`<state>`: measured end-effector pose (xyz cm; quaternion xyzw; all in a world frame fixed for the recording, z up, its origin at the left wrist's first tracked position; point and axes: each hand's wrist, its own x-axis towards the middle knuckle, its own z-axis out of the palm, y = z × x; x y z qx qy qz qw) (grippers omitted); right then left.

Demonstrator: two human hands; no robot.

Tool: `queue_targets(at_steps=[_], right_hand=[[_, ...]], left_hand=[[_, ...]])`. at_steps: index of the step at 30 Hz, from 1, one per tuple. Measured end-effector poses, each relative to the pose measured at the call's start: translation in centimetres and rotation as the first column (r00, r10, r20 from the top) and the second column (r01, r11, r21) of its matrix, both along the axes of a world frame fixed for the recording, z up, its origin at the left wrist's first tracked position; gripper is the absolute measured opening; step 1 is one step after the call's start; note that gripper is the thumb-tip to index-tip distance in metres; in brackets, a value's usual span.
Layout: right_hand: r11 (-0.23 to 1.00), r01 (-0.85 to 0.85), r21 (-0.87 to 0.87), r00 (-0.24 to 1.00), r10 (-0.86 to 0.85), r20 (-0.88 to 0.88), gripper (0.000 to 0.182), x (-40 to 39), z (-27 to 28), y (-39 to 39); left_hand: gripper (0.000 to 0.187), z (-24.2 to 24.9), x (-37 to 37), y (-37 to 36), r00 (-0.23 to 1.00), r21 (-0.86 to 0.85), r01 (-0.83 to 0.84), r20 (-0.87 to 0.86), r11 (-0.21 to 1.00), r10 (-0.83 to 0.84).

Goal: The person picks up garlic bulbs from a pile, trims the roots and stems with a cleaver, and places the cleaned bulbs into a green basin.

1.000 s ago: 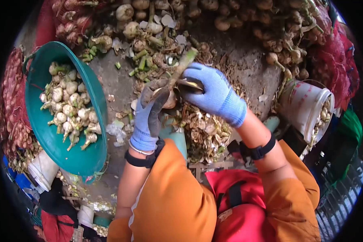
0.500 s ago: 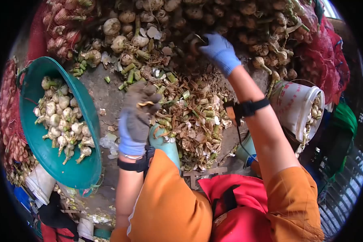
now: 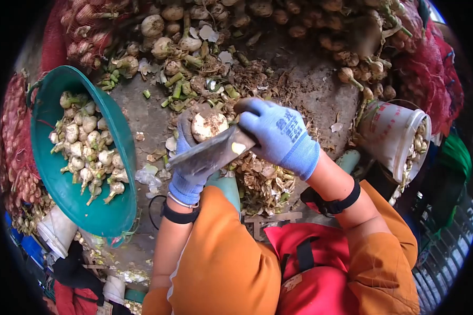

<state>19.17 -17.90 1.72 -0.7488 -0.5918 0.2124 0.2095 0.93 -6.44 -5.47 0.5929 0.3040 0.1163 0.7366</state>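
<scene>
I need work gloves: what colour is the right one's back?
The right glove's back is light blue with dark print; see the head view.

The blue right glove (image 3: 278, 137) bears dark lettering (image 3: 290, 125), the blade (image 3: 207, 154) is grey, the bulb (image 3: 209, 126) brown-flecked white.

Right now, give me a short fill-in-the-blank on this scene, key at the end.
1. The knife is in the ____ hand.
2. The left hand, holding a bulb, wears a ____.
3. The tilted bucket at the picture's right is mainly ____ in colour.
4. The green basin is on the person's ____ side.

Missing words: right; glove; white; left.
</scene>
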Motion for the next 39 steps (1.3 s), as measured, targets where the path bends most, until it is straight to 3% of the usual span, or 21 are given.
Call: queue_targets(at_steps=[4, 8, 10, 12, 13, 15, 16, 18, 20, 21, 22, 25, 27, 28, 29, 33, 34, 35, 37, 38, 39], right_hand=[[0.990, -0.017, -0.138, 1.000, 0.018, 0.011, 0.029, 0.4, 0.4, 0.5], [0.989, 0.025, -0.143, 0.999, -0.029, -0.028, 0.027, 0.7, -0.9, 0.6], [0.931, 0.218, -0.292, 0.973, -0.231, -0.008, 0.022, 1.7, -4.1, 0.6], [0.665, 0.407, -0.626, 0.722, -0.654, -0.225, 0.024, 5.3, -5.1, 0.1], [0.685, 0.398, -0.611, 0.740, -0.633, -0.228, 0.024, 5.6, -5.6, 0.8], [0.793, 0.339, -0.507, 0.419, -0.610, -0.673, 0.028, 3.1, -5.6, -0.7], [0.731, 0.181, -0.658, 0.346, -0.674, -0.653, 0.028, 3.0, -3.3, 0.2], [0.814, 0.370, -0.448, 0.139, -0.525, -0.840, 0.027, 1.6, -4.5, 0.3], [0.900, 0.413, -0.138, 0.569, -0.374, -0.733, 0.029, 0.8, -2.8, 0.3], [0.973, 0.229, 0.026, 0.910, -0.205, -0.360, 0.029, 1.3, -1.0, 0.3], [0.980, 0.146, -0.138, 0.972, -0.168, -0.162, 0.028, 1.9, -0.5, 0.1], [0.746, 0.251, -0.617, 0.960, -0.274, 0.059, 0.029, 7.4, -5.1, -2.9], [0.808, 0.532, -0.254, 0.847, -0.512, 0.145, 0.024, 11.4, -6.5, -8.5], [0.780, 0.616, -0.111, 0.780, -0.583, 0.229, 0.025, 13.8, -7.0, -11.0], [0.711, 0.698, -0.083, 0.680, -0.622, 0.388, 0.028, 15.3, -5.8, -11.8], [0.468, 0.841, -0.273, 0.538, -0.660, 0.525, 0.036, 20.0, -9.9, -15.8], [0.390, 0.841, -0.376, 0.539, -0.667, 0.514, 0.038, 20.1, -11.4, -16.6], [0.416, 0.844, -0.339, 0.527, -0.764, 0.373, 0.039, 19.6, -12.7, -17.5], [0.389, 0.887, -0.250, 0.253, -0.861, -0.442, 0.026, 14.2, -12.6, -14.9], [0.414, 0.849, -0.327, 0.210, -0.834, -0.510, 0.020, 11.1, -11.3, -12.3], [0.575, 0.756, -0.314, 0.391, -0.781, -0.488, 0.021, 8.3, -10.7, -10.6]], left_hand=[[0.075, -0.4, -0.7, -0.1, 0.986, 0.556, 0.162, -0.055, 0.815, -0.158], [0.073, 1.1, -1.6, -0.3, 0.975, 0.288, 0.155, 0.106, 0.945, -0.193], [0.074, 5.2, 0.7, -1.6, 0.992, -0.156, -0.075, 0.087, 0.985, 0.090], [0.080, 6.4, 0.9, -1.9, 0.972, 0.183, 0.134, 0.169, 0.974, -0.166], [0.076, 6.0, 1.9, -1.8, 0.977, 0.052, 0.011, 0.212, 0.999, -0.022], [0.096, 4.3, 2.0, -0.6, 0.992, 0.406, 0.123, -0.014, 0.906, -0.129], [0.092, 3.1, 2.2, -0.4, 0.984, 0.530, 0.178, -0.106, 0.829, -0.143], [0.085, 0.8, 2.3, -0.5, 0.985, 0.304, 0.174, -0.076, 0.937, -0.158], [0.071, 2.0, 2.1, -1.1, 0.998, -0.233, 0.056, -0.024, 0.971, -0.063], [0.061, 3.4, 1.9, -1.4, 0.998, -0.456, -0.051, 0.003, 0.888, 0.059], [0.054, 3.3, 1.6, -1.4, 0.994, -0.448, -0.084, 0.027, 0.890, 0.107], [0.049, 5.3, 2.1, 1.9, 0.965, 0.099, -0.260, 0.002, 0.961, 0.261], [0.056, 7.4, 0.1, 4.7, 0.859, -0.462, -0.278, 0.272, 0.842, 0.433], [0.038, 8.2, -0.6, 7.6, 0.700, -0.676, 0.352, 0.649, 0.648, 0.297], [0.034, 6.7, -1.4, 9.2, 0.506, -0.605, 0.578, 0.792, 0.548, 0.341], [0.056, 6.3, 2.2, 5.7, 0.774, -0.726, 0.252, 0.548, 0.640, 0.317], [0.062, 6.9, 3.5, 3.2, 0.893, -0.725, -0.058, 0.270, 0.687, 0.361], [0.063, 4.9, 3.9, 2.0, 0.932, -0.697, -0.008, 0.255, 0.717, 0.259], [0.063, 1.8, 4.4, -0.5, 0.948, -0.596, 0.166, 0.315, 0.786, 0.039], [0.055, 2.6, 4.6, -1.5, 0.985, -0.573, 0.111, 0.172, 0.812, -0.014], [0.054, 2.3, 5.1, -2.4, 0.999, -0.586, 0.045, 0.029, 0.809, -0.034]])
